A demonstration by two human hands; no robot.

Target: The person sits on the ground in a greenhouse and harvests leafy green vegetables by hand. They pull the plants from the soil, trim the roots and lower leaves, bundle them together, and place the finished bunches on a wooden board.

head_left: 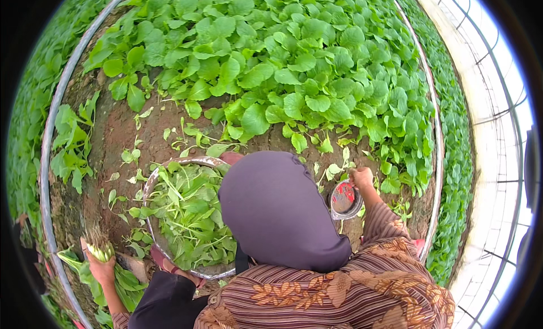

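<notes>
My left hand point(102, 266), low at the left, is closed around a bunch of leafy greens point(100, 249), roots upward and leaves hanging down. My right hand point(360, 177) is at the upper right edge of a small round container point(347, 208) with red strips inside; its fingers are bent, and whether they grip anything is unclear. A large round basin point(149, 189) holding loose green leaves lies between my hands, nearer the left. A dark purple cloth-covered shape point(282, 210) fills the middle and hides part of the basin.
Dense leafy plants point(271, 74) grow ahead on brown soil point(116, 146). Loose plants lie around the basin. A pale pipe-like border point(47, 146) curves along the left, another point(437, 129) along the right. A wooden piece point(132, 265) lies beside the left hand's bunch. Netting on a frame stands at far right.
</notes>
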